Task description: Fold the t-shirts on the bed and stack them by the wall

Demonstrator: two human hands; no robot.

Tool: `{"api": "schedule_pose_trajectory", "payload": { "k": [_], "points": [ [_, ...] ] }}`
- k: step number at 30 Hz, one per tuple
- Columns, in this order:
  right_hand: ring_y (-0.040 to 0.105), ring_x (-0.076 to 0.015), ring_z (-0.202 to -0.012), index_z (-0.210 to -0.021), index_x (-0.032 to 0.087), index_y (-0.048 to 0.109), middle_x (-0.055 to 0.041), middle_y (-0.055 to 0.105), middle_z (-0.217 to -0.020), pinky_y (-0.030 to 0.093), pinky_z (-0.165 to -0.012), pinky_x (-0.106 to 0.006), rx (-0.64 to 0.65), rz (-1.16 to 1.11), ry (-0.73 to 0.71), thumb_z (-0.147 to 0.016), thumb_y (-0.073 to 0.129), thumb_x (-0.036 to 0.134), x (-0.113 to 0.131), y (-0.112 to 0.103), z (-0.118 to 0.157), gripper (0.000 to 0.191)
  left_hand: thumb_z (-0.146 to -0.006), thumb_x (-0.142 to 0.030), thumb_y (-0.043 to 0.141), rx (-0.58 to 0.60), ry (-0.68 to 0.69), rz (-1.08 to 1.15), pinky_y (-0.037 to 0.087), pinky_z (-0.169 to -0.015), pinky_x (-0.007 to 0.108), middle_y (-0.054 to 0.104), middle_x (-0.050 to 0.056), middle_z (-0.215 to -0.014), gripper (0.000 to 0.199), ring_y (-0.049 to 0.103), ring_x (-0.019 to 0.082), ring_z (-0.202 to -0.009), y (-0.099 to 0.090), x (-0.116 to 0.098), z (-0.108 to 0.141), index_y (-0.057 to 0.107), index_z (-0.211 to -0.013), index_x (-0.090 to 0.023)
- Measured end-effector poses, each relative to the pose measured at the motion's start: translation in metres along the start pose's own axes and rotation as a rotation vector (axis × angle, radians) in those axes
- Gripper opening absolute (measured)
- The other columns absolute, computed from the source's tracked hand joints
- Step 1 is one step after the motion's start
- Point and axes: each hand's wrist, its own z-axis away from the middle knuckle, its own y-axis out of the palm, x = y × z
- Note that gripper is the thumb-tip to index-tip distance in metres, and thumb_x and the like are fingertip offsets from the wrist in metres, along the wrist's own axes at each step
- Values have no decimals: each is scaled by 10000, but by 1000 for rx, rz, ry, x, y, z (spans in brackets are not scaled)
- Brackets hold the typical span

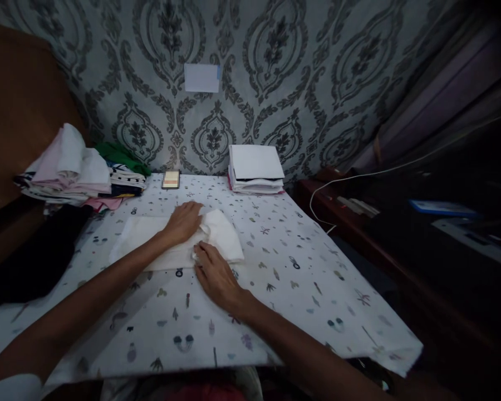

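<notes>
A white cloth (223, 239), partly folded, lies on the table, its right part turned over into a raised, wrinkled fold. My left hand (184, 223) rests flat across the middle of it with the fingers stretched out. At the cloth's near edge, my right hand (217, 274) has its fingers bent and closed on a bunched bit of the fabric. The right thumb is mostly hidden. Whether the cloth is a garment I cannot tell.
A patterned cloth covers the table (275, 312). Folded clothes (83, 167) are heaped at the left, with a black garment (37, 256) before them. A white stack (256, 167) and a small framed card (171, 179) stand at the back. A cable (359, 175) hangs at the right.
</notes>
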Motion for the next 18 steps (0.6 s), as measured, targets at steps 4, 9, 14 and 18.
{"api": "schedule_pose_trajectory", "payload": {
  "k": [4, 9, 14, 18],
  "points": [
    [517, -294, -1281, -1382, 53, 480, -224, 550, -1354, 478, -1096, -468, 40, 16, -30, -943, 456, 138, 4, -3, 0, 447, -991, -516, 304, 244, 183, 21, 119, -1234, 404, 207, 106, -1657, 642, 133, 238, -1535, 19, -14, 4, 286, -1544, -192],
    [571, -251, -1238, -1277, 98, 583, -181, 639, -1279, 517, -1047, -416, -77, -50, -222, -958, 484, 157, -2, -13, 11, 340, -958, -587, 293, 352, 65, 116, 105, -1234, 431, 185, 106, -1660, 720, 151, 251, -1532, 33, -3, -2, 247, -1559, -193],
    [602, -257, -1191, -1163, 148, 659, -160, 683, -1220, 478, -1042, -486, -244, 47, -32, -992, 422, 188, -25, -30, 4, 295, -913, -649, 286, 209, -106, 207, 405, -1064, 393, 591, 148, -1385, 713, 544, 292, -1267, 25, 0, -39, 504, -1354, -132],
    [383, -328, -1431, -1377, 90, 545, -218, 461, -1505, 309, -1159, -587, -20, 215, 178, -1008, 424, 352, -37, -25, -4, 468, -753, -609, 583, 330, -119, 141, 497, -798, 358, 717, 82, -901, 495, 654, 280, -875, 25, -4, -74, 665, -898, -143]
  ]
}}
